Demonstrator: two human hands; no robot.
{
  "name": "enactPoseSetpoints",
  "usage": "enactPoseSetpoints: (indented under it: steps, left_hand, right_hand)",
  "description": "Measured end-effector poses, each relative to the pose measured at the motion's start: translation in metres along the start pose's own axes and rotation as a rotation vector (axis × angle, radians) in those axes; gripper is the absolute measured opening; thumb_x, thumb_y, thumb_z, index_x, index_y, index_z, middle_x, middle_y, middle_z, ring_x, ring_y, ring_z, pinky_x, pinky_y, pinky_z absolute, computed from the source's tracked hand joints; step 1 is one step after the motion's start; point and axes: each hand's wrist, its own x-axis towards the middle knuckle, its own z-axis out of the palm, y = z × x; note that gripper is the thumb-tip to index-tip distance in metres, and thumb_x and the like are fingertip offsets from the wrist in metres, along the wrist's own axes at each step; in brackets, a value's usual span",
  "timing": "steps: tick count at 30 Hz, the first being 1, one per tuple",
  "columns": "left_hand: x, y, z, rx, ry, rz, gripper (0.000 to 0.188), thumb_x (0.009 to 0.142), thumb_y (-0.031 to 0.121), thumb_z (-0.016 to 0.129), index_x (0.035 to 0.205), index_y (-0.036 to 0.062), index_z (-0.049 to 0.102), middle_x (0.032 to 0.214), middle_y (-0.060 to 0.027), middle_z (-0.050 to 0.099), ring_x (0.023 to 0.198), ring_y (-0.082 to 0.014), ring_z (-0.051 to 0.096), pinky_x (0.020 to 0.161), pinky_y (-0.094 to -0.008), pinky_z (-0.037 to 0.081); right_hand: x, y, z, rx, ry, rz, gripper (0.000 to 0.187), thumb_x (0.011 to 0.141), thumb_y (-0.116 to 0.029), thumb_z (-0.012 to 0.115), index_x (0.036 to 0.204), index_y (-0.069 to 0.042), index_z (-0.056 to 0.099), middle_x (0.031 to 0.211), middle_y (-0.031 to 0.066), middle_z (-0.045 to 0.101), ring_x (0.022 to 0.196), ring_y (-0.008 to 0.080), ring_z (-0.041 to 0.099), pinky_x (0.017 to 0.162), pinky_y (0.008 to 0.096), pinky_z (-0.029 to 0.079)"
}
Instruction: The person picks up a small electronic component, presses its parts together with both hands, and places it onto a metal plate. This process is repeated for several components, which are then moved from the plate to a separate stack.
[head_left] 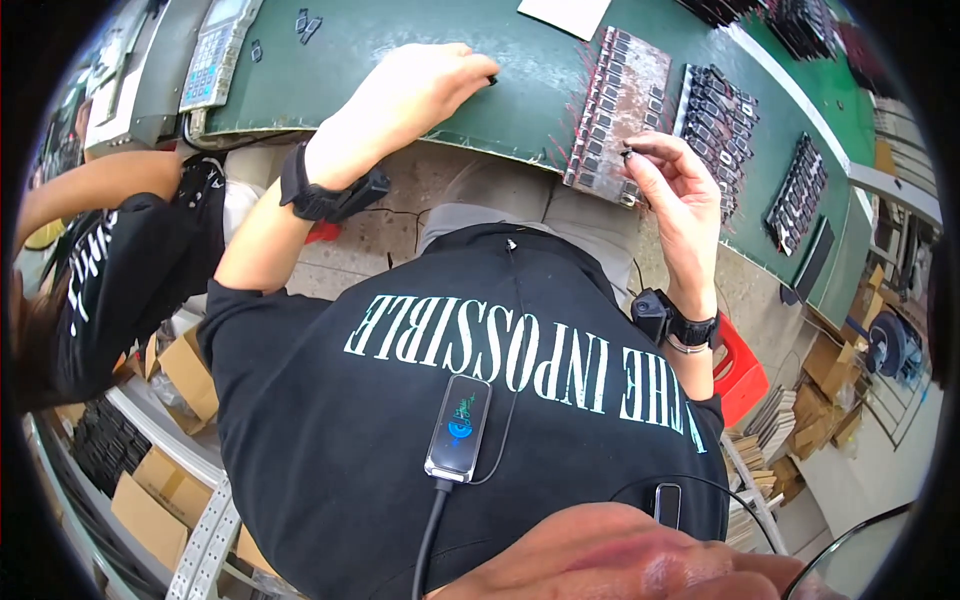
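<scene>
My left hand (420, 88) is over the green table (540, 100), fingers closed. A small black part (492, 80) shows at its fingertips; its kind is too small to tell. My right hand (685, 190) pinches another small black part (627, 153) between thumb and forefinger. Under and beside those fingers lies a worn metal plate (632, 85), lined with small dark rectangular modules (598, 120) that have thin red wires sticking out to the left.
Farther right lie a second plate crowded with modules (718, 125) and a narrow strip of them (797, 195). A few loose pieces (309, 26) and a grey keypad device (215, 60) are at the left. Another person's arm (110, 190) is close by my left. A red stool (740, 375) stands at right.
</scene>
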Motion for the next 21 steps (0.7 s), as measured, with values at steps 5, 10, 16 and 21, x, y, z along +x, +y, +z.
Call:
enactPoseSetpoints:
  steps: [5, 10, 16, 21]
  left_hand:
    - [0.034, 0.054, 0.019, -1.048, 0.136, -0.542, 0.02, 0.095, 0.007, 0.063, 0.115, 0.0016, 0.067, 0.092, -0.0073, 0.073, 0.083, -0.0162, 0.072, 0.072, -0.0284, 0.059]
    - [0.047, 0.094, 0.05, -1.408, 0.318, -0.621, 0.025, 0.099, 0.007, 0.06, 0.12, -0.0048, 0.064, 0.099, -0.0117, 0.073, 0.089, -0.0147, 0.072, 0.077, -0.026, 0.06]
    - [0.046, 0.106, 0.062, -1.589, 0.358, -0.658, 0.025, 0.099, 0.006, 0.059, 0.119, -0.0084, 0.063, 0.099, -0.0143, 0.072, 0.089, -0.0162, 0.072, 0.08, -0.0258, 0.06]
    - [0.043, 0.105, 0.063, -1.535, 0.317, -0.662, 0.025, 0.099, 0.006, 0.059, 0.119, -0.0082, 0.062, 0.1, -0.0141, 0.072, 0.089, -0.0157, 0.072, 0.079, -0.0254, 0.06]
  right_hand:
    - [0.005, -0.012, 0.021, 0.056, 0.029, -0.035, 0.019, 0.095, 0.0, 0.064, 0.114, 0.0, 0.065, 0.105, 0.0056, 0.067, 0.091, 0.0098, 0.064, 0.083, 0.0248, 0.053]
    - [0.023, 0.003, 0.024, -0.061, 0.136, -0.103, 0.02, 0.095, -0.002, 0.065, 0.115, 0.001, 0.065, 0.105, 0.0061, 0.068, 0.088, 0.0089, 0.064, 0.083, 0.0241, 0.053]
    - [0.028, 0.014, 0.012, -0.178, 0.173, -0.105, 0.018, 0.094, -0.006, 0.068, 0.11, 0.0, 0.068, 0.101, 0.0026, 0.069, 0.088, 0.0072, 0.064, 0.081, 0.022, 0.052]
    - [0.034, 0.017, 0.0, -0.137, 0.085, 0.014, 0.016, 0.093, -0.007, 0.068, 0.108, -0.001, 0.07, 0.099, 0.0014, 0.069, 0.088, 0.0068, 0.063, 0.081, 0.0216, 0.052]
